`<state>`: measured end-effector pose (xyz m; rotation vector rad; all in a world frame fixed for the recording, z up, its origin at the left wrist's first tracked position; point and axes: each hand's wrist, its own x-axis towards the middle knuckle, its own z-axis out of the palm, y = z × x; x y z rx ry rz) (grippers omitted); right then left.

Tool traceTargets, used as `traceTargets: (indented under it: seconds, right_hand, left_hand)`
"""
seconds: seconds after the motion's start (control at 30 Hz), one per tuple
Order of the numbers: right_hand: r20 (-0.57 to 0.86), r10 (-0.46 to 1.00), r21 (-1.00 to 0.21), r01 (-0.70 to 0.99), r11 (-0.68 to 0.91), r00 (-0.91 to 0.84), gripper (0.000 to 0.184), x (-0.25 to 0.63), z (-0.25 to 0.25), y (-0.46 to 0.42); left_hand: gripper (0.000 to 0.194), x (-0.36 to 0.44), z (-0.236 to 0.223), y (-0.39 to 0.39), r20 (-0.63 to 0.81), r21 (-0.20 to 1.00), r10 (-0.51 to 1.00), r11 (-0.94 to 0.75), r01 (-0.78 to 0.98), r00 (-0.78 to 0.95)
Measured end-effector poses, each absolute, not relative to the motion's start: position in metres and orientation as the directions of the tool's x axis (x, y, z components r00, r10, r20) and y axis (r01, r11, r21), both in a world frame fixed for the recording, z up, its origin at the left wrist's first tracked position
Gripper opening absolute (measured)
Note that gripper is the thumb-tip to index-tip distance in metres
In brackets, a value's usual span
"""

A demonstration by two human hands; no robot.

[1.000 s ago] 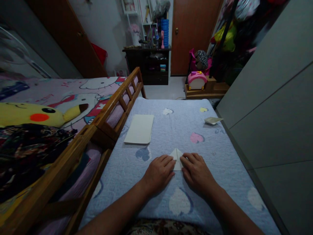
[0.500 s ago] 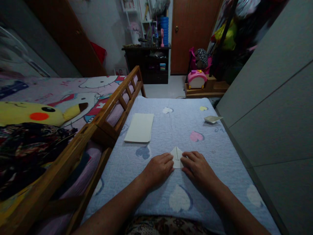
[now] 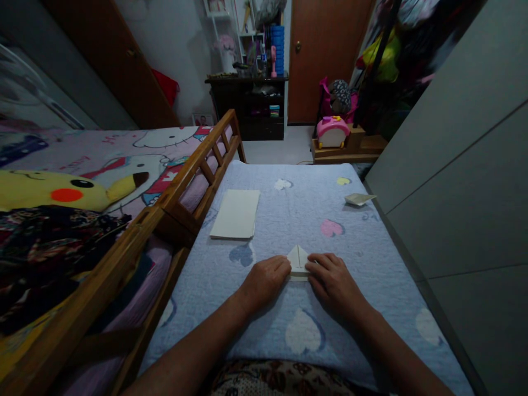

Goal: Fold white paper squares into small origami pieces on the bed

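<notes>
Our forearms [image 3: 198,345] are cut off below. On the blue cloth [image 3: 284,214], our left hand [image 3: 266,279] and right hand [image 3: 333,279] grip the folded paper [image 3: 297,259] by its sides, hiding both side edges. Beyond lie a paper stack [image 3: 236,214] and a folded piece [image 3: 359,199]; the dark cabinet [image 3: 264,130] is indistinct inside.

Looks dim, cool; darkens toward corners, stretches at edges, shows soft shadow beside right hand [image 3: 332,276] and forearm [image 3: 388,346].
</notes>
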<state>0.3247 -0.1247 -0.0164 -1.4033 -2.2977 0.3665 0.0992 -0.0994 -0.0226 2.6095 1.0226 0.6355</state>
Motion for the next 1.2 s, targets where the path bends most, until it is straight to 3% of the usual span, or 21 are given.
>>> traceTargets:
  seconds: [0.3, 0.53, 0.7, 0.8, 0.93, 1.1, 1.2]
  right_hand:
    - [0.282, 0.91, -0.537, 0.737, 0.412, -0.303, 0.015, 0.328, -0.032, -0.119]
    - [0.136, 0.949, -0.61, 0.731, 0.306, -0.284, 0.014, 0.329, -0.025, -0.11]
    - [0.041, 0.95, -0.601, 0.752, 0.271, -0.31, 0.016, 0.329, -0.021, -0.105]
    - [0.051, 0.944, -0.586, 0.756, 0.293, -0.327, 0.016, 0.33, -0.023, -0.104]
    - [0.074, 0.939, -0.561, 0.764, 0.318, -0.337, 0.015, 0.331, -0.026, -0.105]
    - [0.07, 0.94, -0.563, 0.765, 0.314, -0.334, 0.015, 0.331, -0.024, -0.105]
    - [0.073, 0.948, -0.568, 0.768, 0.295, -0.31, 0.017, 0.329, -0.023, -0.104]
  left_hand:
    - [0.009, 0.102, -0.02, -0.108, 0.286, 0.526, 0.782, -0.611, 0.592, 0.553]
    - [0.006, 0.106, -0.02, -0.105, 0.204, 0.64, 0.929, -0.365, 0.676, 0.309]
    - [0.01, 0.108, -0.017, -0.107, 0.209, 0.619, 0.9, -0.424, 0.661, 0.382]
    - [0.018, 0.109, -0.018, -0.107, 0.221, 0.557, 0.861, -0.497, 0.665, 0.458]
    - [0.014, 0.111, -0.019, -0.103, 0.16, 0.485, 0.854, -0.505, 0.714, 0.495]
    - [0.006, 0.114, -0.019, -0.097, 0.107, 0.531, 0.875, -0.452, 0.717, 0.472]
    - [0.013, 0.116, -0.018, -0.096, 0.102, 0.539, 0.904, -0.401, 0.741, 0.416]
